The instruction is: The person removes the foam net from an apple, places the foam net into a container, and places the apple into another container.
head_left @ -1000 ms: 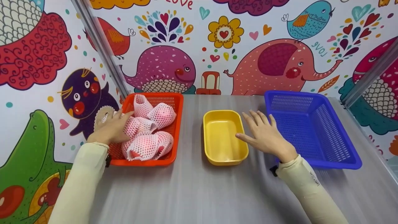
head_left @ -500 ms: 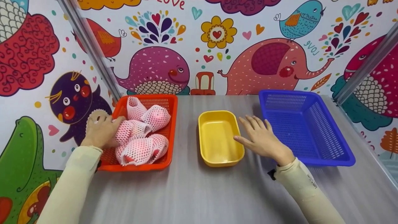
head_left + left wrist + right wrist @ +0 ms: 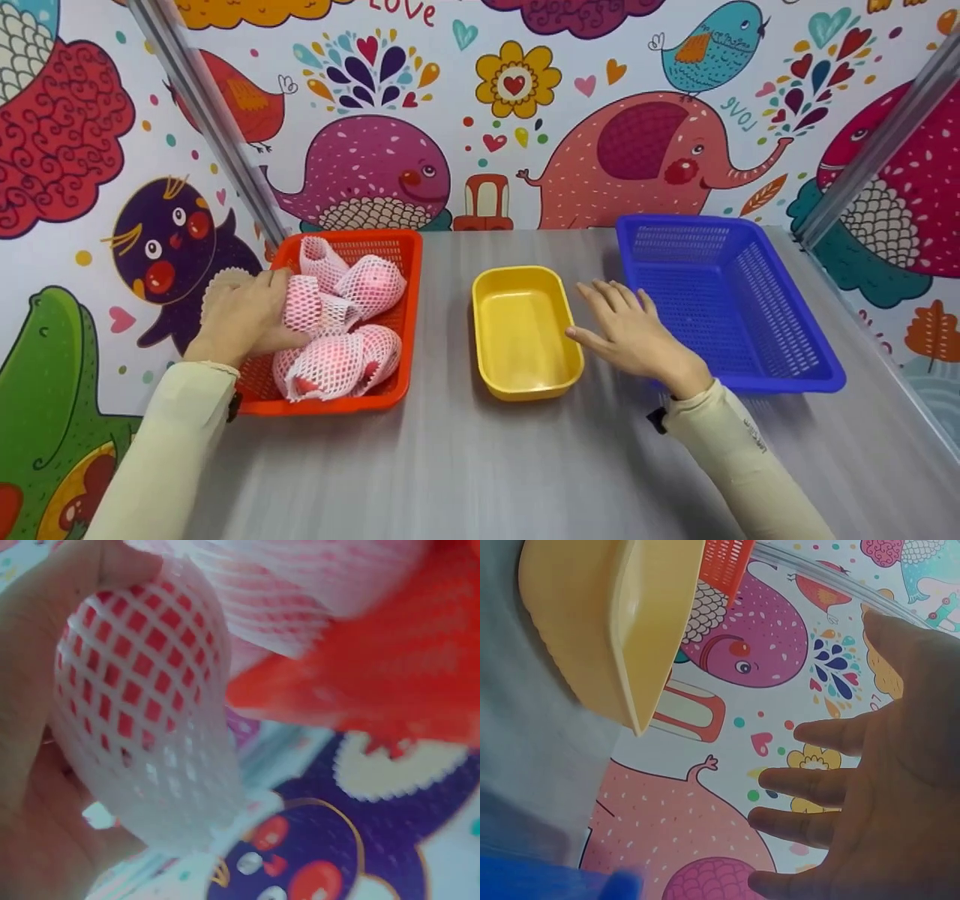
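Note:
At the left side of a red basket (image 3: 409, 330), my left hand (image 3: 244, 319) grips a red fruit (image 3: 142, 675) wrapped in a white foam net sleeve. The left wrist view shows its thumb over one end, with fingers behind; from the head view the hand covers most of this fruit. Several more fruits in pinkish foam nets (image 3: 371, 287) lie heaped in that basket. My right hand (image 3: 637, 337) holds nothing, its fingers spread and its thumb by the right rim of a yellow tub (image 3: 525, 391). Nothing lies in the tub.
A blue basket (image 3: 821, 322) stands on the right, just past my right hand. All three containers rest on a grey table (image 3: 450, 465). Behind rises a wall (image 3: 517, 157) printed with cartoon animals, with metal posts (image 3: 214, 127) at its corners.
My left hand's fingers have curled in round a fruit at the basket's left side. My right hand stays spread beside the tub. The head view has shifted slightly.

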`<control>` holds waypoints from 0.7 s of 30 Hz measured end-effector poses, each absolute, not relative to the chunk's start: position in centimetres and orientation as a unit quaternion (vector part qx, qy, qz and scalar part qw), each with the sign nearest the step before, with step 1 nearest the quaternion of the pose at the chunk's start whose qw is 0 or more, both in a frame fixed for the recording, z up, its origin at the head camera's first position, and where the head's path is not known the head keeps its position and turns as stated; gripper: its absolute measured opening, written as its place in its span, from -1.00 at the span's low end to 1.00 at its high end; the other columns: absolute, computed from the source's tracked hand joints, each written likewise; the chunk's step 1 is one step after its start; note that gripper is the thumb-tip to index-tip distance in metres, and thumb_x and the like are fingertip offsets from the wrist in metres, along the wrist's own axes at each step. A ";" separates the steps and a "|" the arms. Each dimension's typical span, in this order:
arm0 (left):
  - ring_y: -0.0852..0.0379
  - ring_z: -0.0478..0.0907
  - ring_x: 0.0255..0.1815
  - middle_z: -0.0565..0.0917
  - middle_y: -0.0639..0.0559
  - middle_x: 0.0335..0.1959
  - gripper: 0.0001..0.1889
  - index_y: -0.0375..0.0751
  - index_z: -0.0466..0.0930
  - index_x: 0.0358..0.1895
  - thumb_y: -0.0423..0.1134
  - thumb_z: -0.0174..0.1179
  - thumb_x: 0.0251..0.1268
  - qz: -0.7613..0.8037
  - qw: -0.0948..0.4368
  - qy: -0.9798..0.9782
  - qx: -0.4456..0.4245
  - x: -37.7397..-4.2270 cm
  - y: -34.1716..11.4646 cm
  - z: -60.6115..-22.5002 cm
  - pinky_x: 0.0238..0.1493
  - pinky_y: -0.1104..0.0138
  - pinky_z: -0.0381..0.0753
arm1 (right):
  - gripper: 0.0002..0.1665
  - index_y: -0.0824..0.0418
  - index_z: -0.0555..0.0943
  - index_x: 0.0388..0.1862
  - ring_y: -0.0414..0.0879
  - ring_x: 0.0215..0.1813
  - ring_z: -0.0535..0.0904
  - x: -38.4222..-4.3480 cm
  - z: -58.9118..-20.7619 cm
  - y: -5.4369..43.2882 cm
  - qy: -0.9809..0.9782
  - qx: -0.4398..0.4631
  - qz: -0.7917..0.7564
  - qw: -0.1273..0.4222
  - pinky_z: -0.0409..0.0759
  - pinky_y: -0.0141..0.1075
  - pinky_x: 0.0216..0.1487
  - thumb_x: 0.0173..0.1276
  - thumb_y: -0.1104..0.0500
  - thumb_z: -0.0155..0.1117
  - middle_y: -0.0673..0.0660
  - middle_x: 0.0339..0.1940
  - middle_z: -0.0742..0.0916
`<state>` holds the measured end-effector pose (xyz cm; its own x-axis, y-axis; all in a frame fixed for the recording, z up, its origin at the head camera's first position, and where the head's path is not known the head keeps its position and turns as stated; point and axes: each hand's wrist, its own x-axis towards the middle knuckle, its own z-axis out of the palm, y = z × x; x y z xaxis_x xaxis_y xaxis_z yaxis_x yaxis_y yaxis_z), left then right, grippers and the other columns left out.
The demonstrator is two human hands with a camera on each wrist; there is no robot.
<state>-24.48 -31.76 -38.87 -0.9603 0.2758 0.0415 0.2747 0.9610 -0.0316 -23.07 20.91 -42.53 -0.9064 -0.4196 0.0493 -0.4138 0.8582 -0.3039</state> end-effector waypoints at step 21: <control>-0.08 0.53 0.00 0.55 -0.16 0.09 -0.02 -0.29 0.33 0.34 0.18 0.45 -0.17 -0.061 0.018 -0.965 -0.255 -19.6 -18.5 -39.2 0.10 -0.03 0.58 | -0.34 0.28 0.53 0.30 0.08 0.14 0.57 -21.7 -43.0 22.9 0.932 -0.279 -0.210 -0.091 0.57 -0.01 0.16 0.29 0.06 0.48 0.22 0.14 0.63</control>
<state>-19.62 -18.48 -39.21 -0.8694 0.4896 0.0664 0.4941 0.8627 0.1075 -21.75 22.93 -43.02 -0.8272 -0.4827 0.2875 -0.5594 0.7554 -0.3412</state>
